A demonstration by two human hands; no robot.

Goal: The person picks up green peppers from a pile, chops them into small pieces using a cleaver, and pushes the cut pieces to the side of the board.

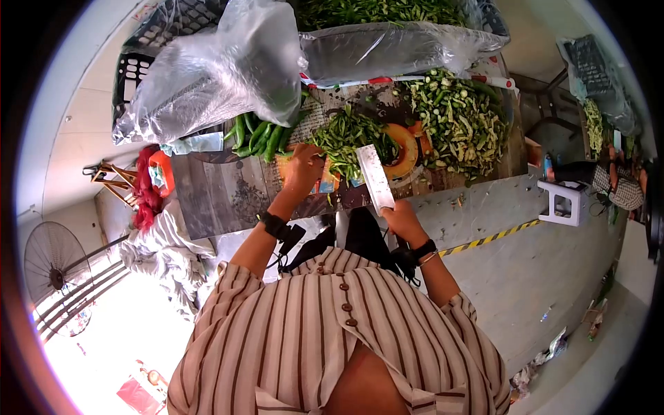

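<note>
My right hand (404, 221) grips the handle of a cleaver (374, 178). Its broad blade, flecked with bits, points away from me beside a heap of cut green peppers (349, 135). At the left edge of that heap, my left hand (301, 166) is low over the table with its fingers curled. Whatever is under those fingers is hidden. Whole long green peppers (259, 137) lie just beyond and left of it. To the right spreads a larger pile of paler chopped peppers (463, 128). An orange curved shape (407, 152) shows between the two cut heaps.
Clear plastic sheeting (242, 66) covers a dark crate at the back left. Behind the table (221, 197), a plastic-lined container (401, 48) holds more green peppers. A white stool (559, 202) and another person (622, 187) are at the right. A fan (57, 277) stands left.
</note>
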